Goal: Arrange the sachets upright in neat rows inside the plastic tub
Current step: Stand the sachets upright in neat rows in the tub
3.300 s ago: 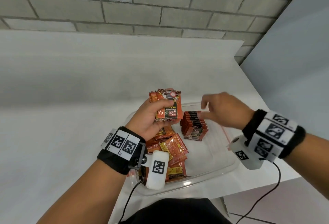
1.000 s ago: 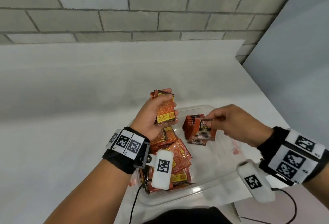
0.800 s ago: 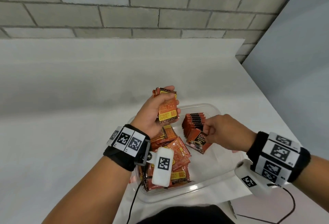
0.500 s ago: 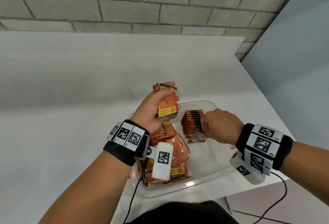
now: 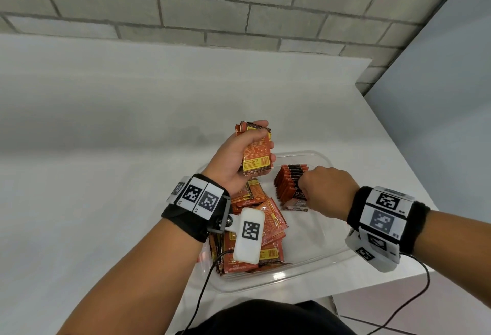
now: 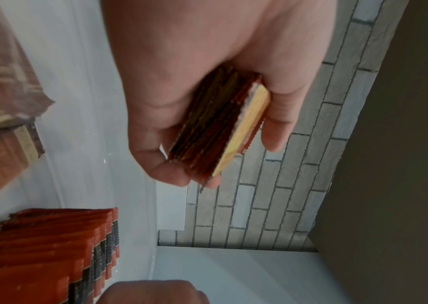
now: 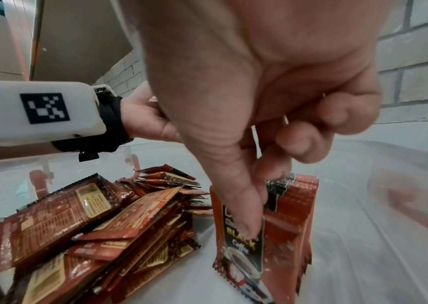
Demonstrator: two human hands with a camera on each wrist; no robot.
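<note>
A clear plastic tub [image 5: 305,268] sits on the white table. My left hand [image 5: 236,159] grips a small stack of orange coffee sachets [image 5: 257,154] [image 6: 218,131] above the tub's far left side. My right hand [image 5: 318,188] pinches one sachet [image 7: 239,244] between thumb and fingers at the near end of an upright row of sachets [image 5: 291,183] [image 7: 298,216] [image 6: 52,246] inside the tub. A loose pile of sachets [image 5: 255,233] [image 7: 90,226] lies flat in the tub's left half.
The tub's right half [image 5: 318,233] shows bare floor. The table's right edge [image 5: 414,228] runs close by the tub, with a grey wall panel [image 5: 438,95] beyond. A brick wall [image 5: 212,10] stands behind the table. Wrist-camera cables hang below both forearms.
My right hand took a sachet from the left hand's stack, carried it down to the upright row and now holds it against the row's near end. The left hand stayed raised.
</note>
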